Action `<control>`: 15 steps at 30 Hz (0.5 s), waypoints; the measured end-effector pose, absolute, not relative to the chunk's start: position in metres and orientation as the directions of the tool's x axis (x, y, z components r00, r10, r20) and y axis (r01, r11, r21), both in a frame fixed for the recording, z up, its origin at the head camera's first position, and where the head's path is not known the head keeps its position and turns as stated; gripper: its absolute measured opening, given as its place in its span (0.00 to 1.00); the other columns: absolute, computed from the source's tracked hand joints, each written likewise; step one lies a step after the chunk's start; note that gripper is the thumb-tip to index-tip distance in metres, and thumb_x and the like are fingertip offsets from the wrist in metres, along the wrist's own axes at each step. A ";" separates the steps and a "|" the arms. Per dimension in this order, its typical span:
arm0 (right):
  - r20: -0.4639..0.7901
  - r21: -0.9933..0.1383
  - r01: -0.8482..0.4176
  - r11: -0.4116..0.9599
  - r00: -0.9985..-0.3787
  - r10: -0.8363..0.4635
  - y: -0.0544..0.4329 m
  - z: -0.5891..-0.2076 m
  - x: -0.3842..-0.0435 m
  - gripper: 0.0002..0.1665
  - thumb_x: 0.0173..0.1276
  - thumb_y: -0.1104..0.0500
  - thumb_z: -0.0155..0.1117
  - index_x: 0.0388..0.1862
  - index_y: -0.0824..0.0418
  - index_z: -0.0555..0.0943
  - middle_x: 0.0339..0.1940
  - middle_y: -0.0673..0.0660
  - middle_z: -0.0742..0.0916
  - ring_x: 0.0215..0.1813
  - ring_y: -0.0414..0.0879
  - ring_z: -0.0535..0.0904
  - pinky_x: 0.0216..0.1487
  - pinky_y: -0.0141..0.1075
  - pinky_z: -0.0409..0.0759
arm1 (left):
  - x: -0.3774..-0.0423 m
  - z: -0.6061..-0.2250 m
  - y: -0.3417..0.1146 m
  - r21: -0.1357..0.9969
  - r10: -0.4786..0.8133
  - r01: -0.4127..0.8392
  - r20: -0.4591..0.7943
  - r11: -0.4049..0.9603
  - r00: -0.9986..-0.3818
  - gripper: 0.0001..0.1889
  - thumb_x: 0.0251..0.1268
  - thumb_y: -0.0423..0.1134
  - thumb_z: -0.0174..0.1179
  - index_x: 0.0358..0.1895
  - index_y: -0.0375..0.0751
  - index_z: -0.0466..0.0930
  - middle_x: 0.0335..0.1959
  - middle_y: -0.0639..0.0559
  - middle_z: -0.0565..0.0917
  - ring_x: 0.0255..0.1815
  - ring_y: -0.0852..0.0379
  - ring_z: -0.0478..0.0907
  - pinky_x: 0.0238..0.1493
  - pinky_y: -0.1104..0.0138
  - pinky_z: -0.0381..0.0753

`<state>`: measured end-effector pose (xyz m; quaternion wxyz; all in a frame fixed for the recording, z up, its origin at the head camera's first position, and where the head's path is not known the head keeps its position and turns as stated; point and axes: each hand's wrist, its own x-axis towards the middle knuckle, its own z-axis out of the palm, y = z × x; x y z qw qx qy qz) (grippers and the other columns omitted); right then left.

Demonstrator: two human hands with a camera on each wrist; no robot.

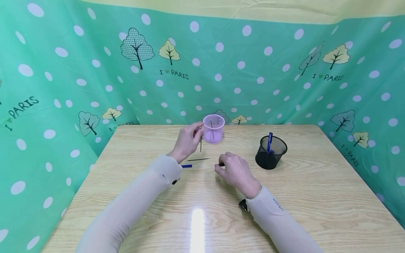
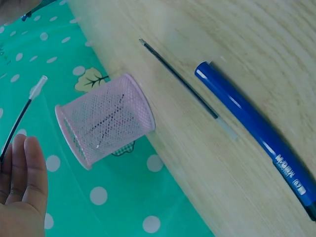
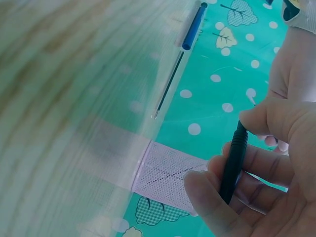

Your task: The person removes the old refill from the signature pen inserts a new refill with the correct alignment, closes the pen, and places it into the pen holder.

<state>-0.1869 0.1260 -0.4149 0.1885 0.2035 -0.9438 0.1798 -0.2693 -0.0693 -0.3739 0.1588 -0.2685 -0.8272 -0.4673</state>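
My left hand (image 1: 187, 141) pinches a thin dark pen refill (image 1: 200, 144) beside the pink-purple mesh pen holder (image 1: 213, 142); its whitish end (image 2: 38, 88) shows in the left wrist view. Thin refills are visible inside that holder. My right hand (image 1: 236, 171), lower and to the right, grips a short black ribbed pen piece (image 3: 233, 163) between thumb and fingers. Another refill (image 2: 180, 81) lies on the table between the hands. Next to it rests a blue pen barrel (image 2: 247, 116) with white lettering, partly hidden by the left forearm in the head view.
A black mesh pen holder (image 1: 266, 161) stands right of my right hand, with blue pen parts (image 1: 269, 142) in it. The wooden table (image 1: 316, 196) meets a green dotted cloth (image 1: 177, 95) at its back and sides. Light glares off the near middle.
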 end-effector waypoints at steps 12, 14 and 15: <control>0.428 -0.267 -0.452 0.851 -0.847 -0.315 0.126 -0.414 -0.187 0.07 0.58 0.53 0.66 0.26 0.54 0.81 0.23 0.46 0.78 0.23 0.39 0.73 0.23 0.35 0.73 | -0.262 -0.382 -0.072 0.742 0.276 0.541 0.465 0.396 -0.841 0.16 0.65 0.31 0.59 0.55 0.31 0.76 0.29 0.48 0.83 0.25 0.57 0.81 0.27 0.69 0.81; 0.427 -0.267 -0.452 0.851 -0.847 -0.316 0.126 -0.414 -0.187 0.07 0.58 0.53 0.66 0.26 0.54 0.81 0.23 0.46 0.78 0.23 0.39 0.73 0.23 0.35 0.73 | -0.261 -0.382 -0.073 0.737 0.273 0.540 0.466 0.407 -0.842 0.14 0.65 0.31 0.60 0.53 0.33 0.77 0.29 0.47 0.83 0.25 0.58 0.81 0.28 0.69 0.81; 0.426 -0.268 -0.451 0.851 -0.848 -0.315 0.126 -0.414 -0.187 0.07 0.58 0.53 0.66 0.25 0.54 0.81 0.23 0.46 0.78 0.23 0.39 0.72 0.23 0.35 0.73 | -0.260 -0.383 -0.073 0.735 0.272 0.540 0.467 0.410 -0.842 0.14 0.64 0.31 0.60 0.52 0.33 0.78 0.29 0.48 0.84 0.25 0.59 0.81 0.28 0.69 0.81</control>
